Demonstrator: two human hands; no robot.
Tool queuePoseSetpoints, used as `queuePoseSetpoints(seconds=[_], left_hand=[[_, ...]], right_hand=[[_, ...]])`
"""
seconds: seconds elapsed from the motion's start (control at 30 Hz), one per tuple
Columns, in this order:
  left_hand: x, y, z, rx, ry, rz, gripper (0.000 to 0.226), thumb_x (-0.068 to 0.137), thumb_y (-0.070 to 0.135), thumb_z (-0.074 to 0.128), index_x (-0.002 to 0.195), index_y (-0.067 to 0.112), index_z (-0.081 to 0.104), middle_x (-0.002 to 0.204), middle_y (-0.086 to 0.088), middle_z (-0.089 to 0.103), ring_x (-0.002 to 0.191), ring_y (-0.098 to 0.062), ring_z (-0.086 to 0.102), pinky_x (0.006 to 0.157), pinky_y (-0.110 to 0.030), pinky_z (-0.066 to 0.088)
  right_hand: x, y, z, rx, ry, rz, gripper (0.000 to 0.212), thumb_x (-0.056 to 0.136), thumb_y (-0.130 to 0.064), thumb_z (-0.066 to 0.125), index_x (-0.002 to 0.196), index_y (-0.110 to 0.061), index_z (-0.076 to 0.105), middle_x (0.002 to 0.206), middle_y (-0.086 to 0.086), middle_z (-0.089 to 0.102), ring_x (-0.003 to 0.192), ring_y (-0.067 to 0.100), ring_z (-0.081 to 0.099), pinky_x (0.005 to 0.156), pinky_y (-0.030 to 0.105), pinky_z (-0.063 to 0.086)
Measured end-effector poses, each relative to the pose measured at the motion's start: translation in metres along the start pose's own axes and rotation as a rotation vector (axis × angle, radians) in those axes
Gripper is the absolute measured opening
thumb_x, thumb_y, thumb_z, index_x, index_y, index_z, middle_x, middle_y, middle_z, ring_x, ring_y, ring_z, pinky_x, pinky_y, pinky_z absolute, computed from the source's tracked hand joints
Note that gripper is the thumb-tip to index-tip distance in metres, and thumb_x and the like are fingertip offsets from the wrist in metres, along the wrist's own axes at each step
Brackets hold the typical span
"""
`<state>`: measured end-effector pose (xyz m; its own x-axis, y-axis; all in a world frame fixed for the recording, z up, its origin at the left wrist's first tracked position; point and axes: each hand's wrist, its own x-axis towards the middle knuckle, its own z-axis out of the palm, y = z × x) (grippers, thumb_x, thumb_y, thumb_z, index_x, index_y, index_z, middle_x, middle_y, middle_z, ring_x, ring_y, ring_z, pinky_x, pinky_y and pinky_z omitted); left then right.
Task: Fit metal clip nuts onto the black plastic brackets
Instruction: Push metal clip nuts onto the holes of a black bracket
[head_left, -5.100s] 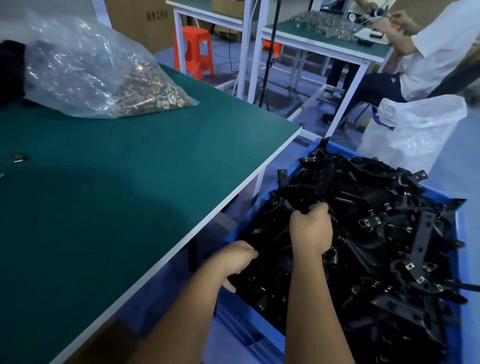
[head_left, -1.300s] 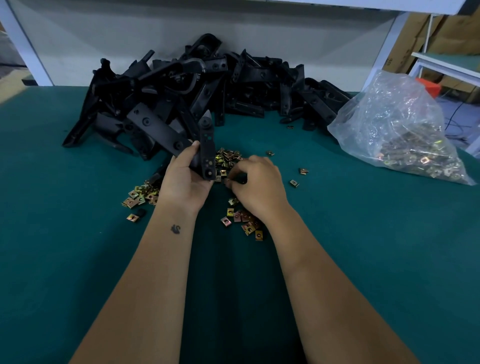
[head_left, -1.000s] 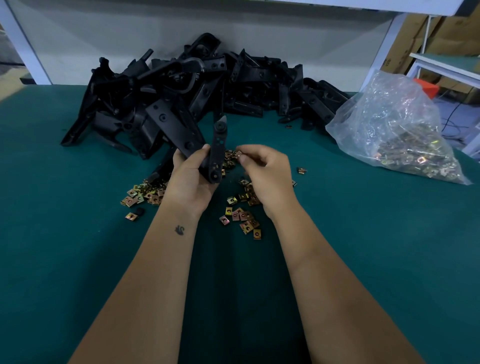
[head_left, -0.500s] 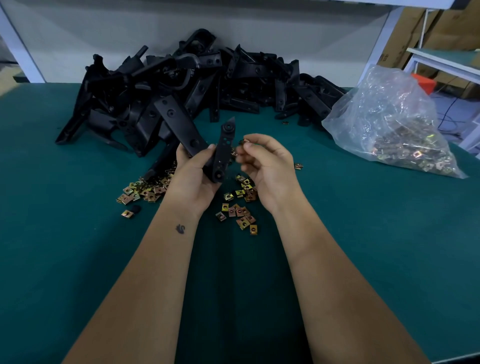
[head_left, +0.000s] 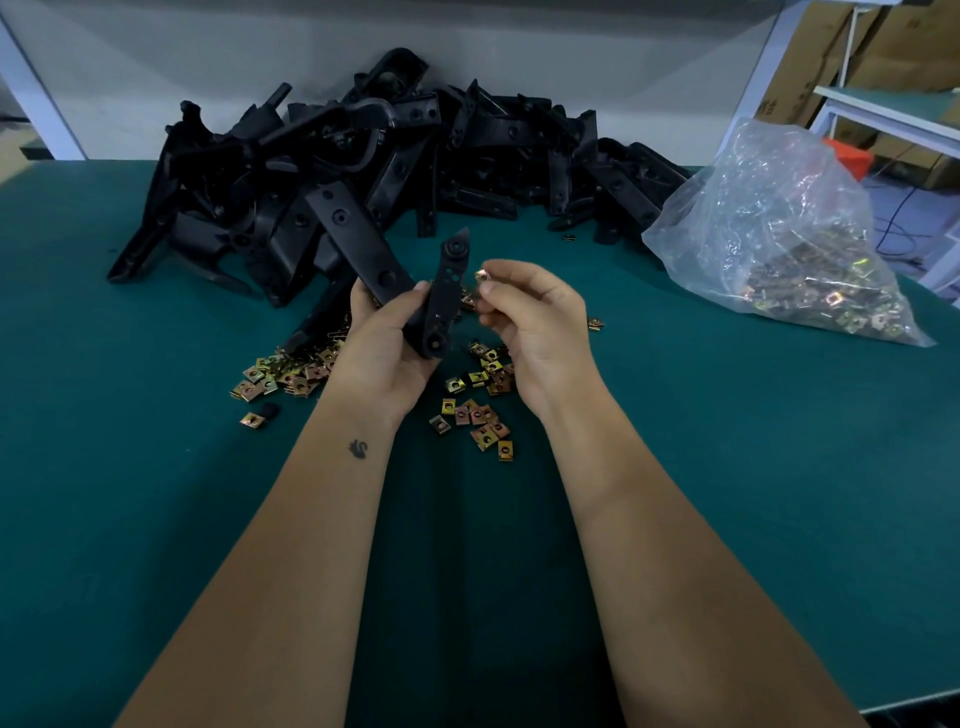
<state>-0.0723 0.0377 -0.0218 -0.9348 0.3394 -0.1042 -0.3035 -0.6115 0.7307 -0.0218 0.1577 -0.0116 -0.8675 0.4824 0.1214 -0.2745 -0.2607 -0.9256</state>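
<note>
1. My left hand (head_left: 387, 343) grips a slim black plastic bracket (head_left: 444, 296), upright above the green bench mat (head_left: 727, 441).
2. My right hand (head_left: 530, 322) pinches one brassy clip nut (head_left: 482, 275) just beside it.
3. Loose clip nuts (head_left: 475, 415) lie below; a bracket pile (head_left: 395, 156) and a clear nut bag (head_left: 779, 234) sit behind.

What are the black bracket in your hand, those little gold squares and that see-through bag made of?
Bracket: looks like moulded plastic, matt black with dull highlights and moulded holes. Squares: probably plated sheet metal, given the shiny yellow-to-pink sheen and punched centre holes. Bag: thin clear plastic film, crinkled and glinting, its contents showing through.
</note>
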Motion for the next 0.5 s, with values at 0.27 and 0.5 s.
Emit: queuePoseSetpoints(seconds=[0.27,0.5], left_hand=[[-0.0004,-0.0019,0.0008,0.025,-0.039,0.012,0.032,0.097,0.004,0.054,0.119,0.027,0.052,0.094,0.004,0.07,0.076,-0.008,0.07,0.059,-0.024,0.053],[-0.0008,-0.0016,0.0011,0.006,-0.023,0.004,0.031,0.098,0.003,0.053,0.119,0.025,0.05,0.099,0.001,0.067,0.075,-0.009,0.069,0.058,-0.023,0.052]], right_hand=[[-0.0019,-0.0004,0.0015,0.005,-0.059,0.041,0.013,0.089,0.004,0.063,0.096,-0.004,0.072,0.088,0.01,0.069,0.071,0.011,0.061,0.062,0.021,0.049],[-0.002,-0.0016,0.0016,0.078,-0.035,0.063,0.016,0.089,0.006,0.061,0.085,-0.007,0.07,0.08,0.006,0.067,0.068,0.012,0.059,0.06,0.021,0.049]])
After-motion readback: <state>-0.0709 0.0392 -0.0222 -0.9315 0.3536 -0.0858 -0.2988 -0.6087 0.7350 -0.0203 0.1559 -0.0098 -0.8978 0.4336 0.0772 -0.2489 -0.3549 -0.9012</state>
